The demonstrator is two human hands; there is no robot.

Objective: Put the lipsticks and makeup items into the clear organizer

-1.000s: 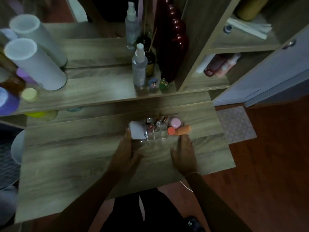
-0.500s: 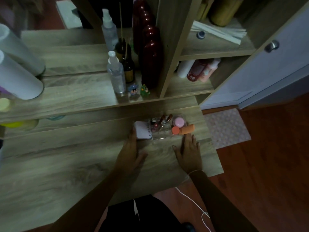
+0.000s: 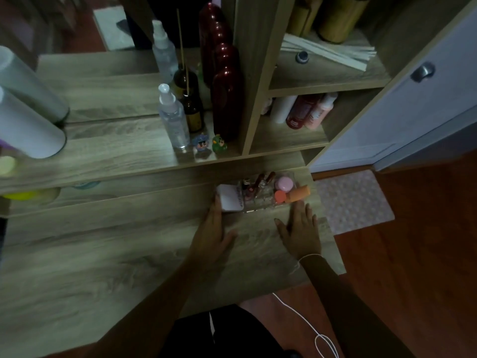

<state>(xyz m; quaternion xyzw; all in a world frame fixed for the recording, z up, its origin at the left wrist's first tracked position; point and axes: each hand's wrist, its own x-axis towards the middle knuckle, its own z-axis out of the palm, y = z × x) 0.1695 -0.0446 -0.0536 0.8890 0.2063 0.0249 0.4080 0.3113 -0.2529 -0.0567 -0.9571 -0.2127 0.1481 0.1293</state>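
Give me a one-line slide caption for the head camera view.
Both hands, left hand and right hand, rest flat on the wooden desk before a filled clear organizer.

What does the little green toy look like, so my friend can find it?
Look on the wooden shelf above the desk, beside the tall dark red bottle. Two tiny figures stand there; the green toy is the right one, next to a blue figure.
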